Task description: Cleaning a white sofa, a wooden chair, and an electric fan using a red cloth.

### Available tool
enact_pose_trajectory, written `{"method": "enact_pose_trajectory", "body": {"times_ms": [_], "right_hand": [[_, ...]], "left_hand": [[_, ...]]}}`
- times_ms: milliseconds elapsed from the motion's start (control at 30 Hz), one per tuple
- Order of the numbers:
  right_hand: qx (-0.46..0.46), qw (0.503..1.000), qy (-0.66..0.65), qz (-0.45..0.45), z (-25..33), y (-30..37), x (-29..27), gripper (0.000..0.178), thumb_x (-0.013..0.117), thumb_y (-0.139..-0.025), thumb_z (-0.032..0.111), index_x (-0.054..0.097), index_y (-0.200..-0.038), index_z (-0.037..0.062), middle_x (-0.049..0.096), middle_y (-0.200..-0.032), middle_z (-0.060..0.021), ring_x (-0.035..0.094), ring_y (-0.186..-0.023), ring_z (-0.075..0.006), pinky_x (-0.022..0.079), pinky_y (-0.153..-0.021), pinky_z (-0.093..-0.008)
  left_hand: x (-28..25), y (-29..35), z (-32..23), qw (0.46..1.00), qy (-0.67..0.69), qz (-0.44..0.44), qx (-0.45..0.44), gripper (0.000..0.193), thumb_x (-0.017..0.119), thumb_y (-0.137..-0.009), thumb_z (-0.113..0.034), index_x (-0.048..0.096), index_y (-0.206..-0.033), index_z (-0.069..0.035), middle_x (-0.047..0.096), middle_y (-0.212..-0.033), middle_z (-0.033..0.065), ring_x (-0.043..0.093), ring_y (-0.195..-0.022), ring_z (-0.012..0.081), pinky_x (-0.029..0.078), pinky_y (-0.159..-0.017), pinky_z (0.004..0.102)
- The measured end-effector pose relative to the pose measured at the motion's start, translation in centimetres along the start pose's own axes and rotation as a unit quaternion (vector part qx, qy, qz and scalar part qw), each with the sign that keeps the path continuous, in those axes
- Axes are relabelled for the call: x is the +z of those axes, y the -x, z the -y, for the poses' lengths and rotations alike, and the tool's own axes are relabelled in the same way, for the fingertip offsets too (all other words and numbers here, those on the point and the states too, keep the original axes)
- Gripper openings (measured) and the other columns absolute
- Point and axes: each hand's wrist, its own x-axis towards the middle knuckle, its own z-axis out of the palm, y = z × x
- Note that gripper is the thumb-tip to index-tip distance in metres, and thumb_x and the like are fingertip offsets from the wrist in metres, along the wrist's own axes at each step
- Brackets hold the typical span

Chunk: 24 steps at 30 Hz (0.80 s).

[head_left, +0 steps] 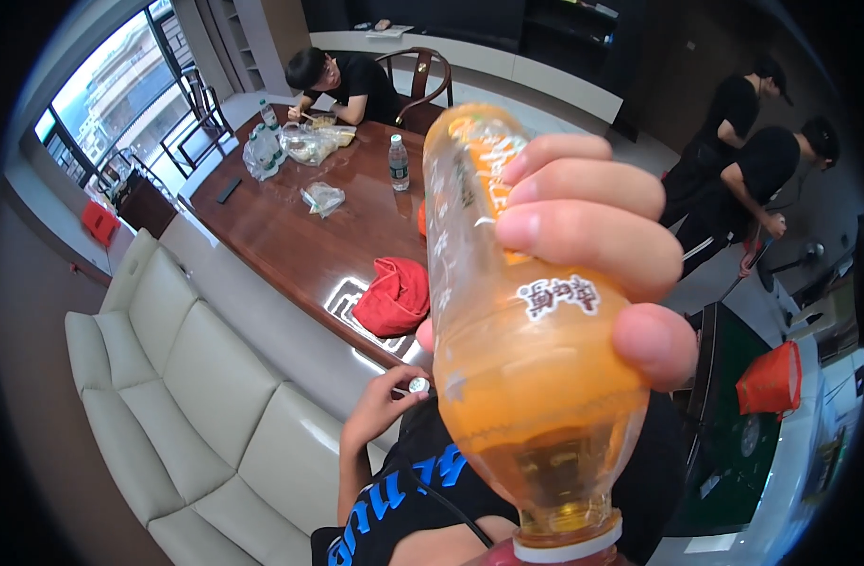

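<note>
Close in front of me, my right hand (592,217) is wrapped round a clear plastic drink bottle (536,401) with orange liquid. It is tipped steeply, its base raised and its neck pointing down at me. The liquid has gathered in the shoulder and neck, and a white ring circles the open mouth, which is partly hidden at the lower edge. Lower and to the left, my left hand (380,406) pinches a small white bottle cap (419,385) near the table's edge.
A brown wooden table (262,236) bears a red cloth bag (394,297), a water bottle (399,162), plastic bags (309,143) and a dark remote (229,191). A person (352,85) sits at its far end. A cream sofa (205,387) lies left; two people (767,170) stand right, beyond a green-topped table (738,415).
</note>
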Motion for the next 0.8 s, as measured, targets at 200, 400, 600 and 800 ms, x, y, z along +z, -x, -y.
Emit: {"method": "enact_pose_trajectory", "body": {"times_ms": [200, 400, 600, 800], "right_hand": [[0.096, 0.985, -0.023, 0.144, -1.1, 4.2, -2.3, 0.086, 0.088, -0.062, 0.022, 0.035, -0.129, 0.0183, 0.058, -0.105, -0.0126, 0.053, -0.084, -0.0269, 0.047, -0.071, -0.0413], [0.133, 0.955, -0.087, 0.252, -2.1, 5.0, -6.2, 0.070, 0.083, -0.062, 0.008, 0.047, -0.122, -0.0026, 0.059, -0.104, -0.0169, 0.060, -0.089, -0.0335, 0.050, -0.077, -0.0373], [0.318, 0.879, -0.094, 0.343, -1.0, 10.8, -6.5, 0.082, 0.087, -0.055, 0.011, 0.044, -0.124, -0.0015, 0.056, -0.109, -0.0162, 0.060, -0.097, -0.0327, 0.050, -0.084, -0.0360], [0.416, 0.826, -0.022, 0.379, -0.2, 13.6, -7.6, 0.081, 0.087, -0.057, 0.014, 0.044, -0.124, 0.0026, 0.056, -0.111, -0.0172, 0.060, -0.102, -0.0342, 0.049, -0.088, -0.0378]], "left_hand": [[-1.2, 1.2, -4.2, 0.996, 0.009, -0.081, 0.027, 0.031, 0.072, -0.082, -0.011, 0.062, -0.110, -0.003, 0.061, -0.097, 0.0054, 0.058, -0.086, 0.0149, 0.048, -0.076, 0.0270], [-1.6, 1.9, -13.1, 0.964, 0.029, -0.215, 0.154, 0.037, 0.074, -0.074, -0.007, 0.059, -0.107, 0.002, 0.059, -0.093, 0.0104, 0.061, -0.086, 0.0206, 0.046, -0.079, 0.0303], [-2.6, -1.2, -15.9, 0.928, 0.020, -0.215, 0.304, 0.039, 0.071, -0.085, -0.024, 0.055, -0.110, 0.002, 0.052, -0.110, 0.0117, 0.059, -0.098, 0.0205, 0.048, -0.084, 0.0310], [-2.1, -4.1, -11.2, 0.945, 0.160, -0.141, 0.246, 0.027, 0.066, -0.087, -0.010, 0.054, -0.109, 0.001, 0.059, -0.103, 0.0083, 0.058, -0.097, 0.0156, 0.047, -0.085, 0.0280]]}}
